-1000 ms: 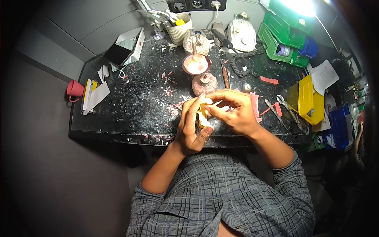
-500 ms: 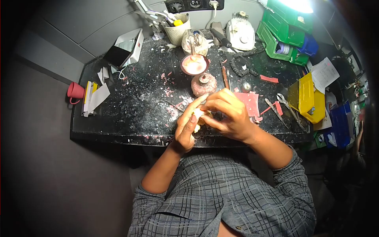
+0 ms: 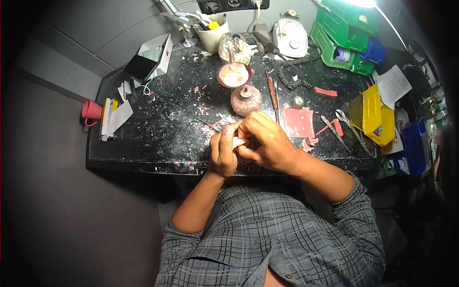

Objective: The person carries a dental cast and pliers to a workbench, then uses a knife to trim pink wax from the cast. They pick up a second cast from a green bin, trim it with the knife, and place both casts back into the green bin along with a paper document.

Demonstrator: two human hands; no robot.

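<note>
Close to the front edge of the bench, my left hand (image 3: 223,152) is closed around a small cream-coloured piece (image 3: 237,142). Its thumb points up along the near side. Fingers of my right hand (image 3: 266,142) are bent and pinch the same piece from the right. Most of the piece is hidden between the hands, so its exact kind cannot be made out. Just beyond the hands stands a round glass burner (image 3: 245,101) with a metal cap. Behind it is a pan of pinkish-white wax (image 3: 234,75). A pink wax sheet (image 3: 298,123) lies to the right.
The dark bench (image 3: 167,129) is strewn with wax scraps. A wooden-handled tool (image 3: 273,93), a knife (image 3: 335,134) and pliers (image 3: 351,126) lie on the right, near a yellow bin (image 3: 377,117). At left are a red mug (image 3: 91,111) and a white box (image 3: 152,57).
Both hands have turned inward and closed more tightly over the cream-coloured piece, covering more of it. The left fingers, earlier stretched forward, are now curled. The view has shifted slightly.
</note>
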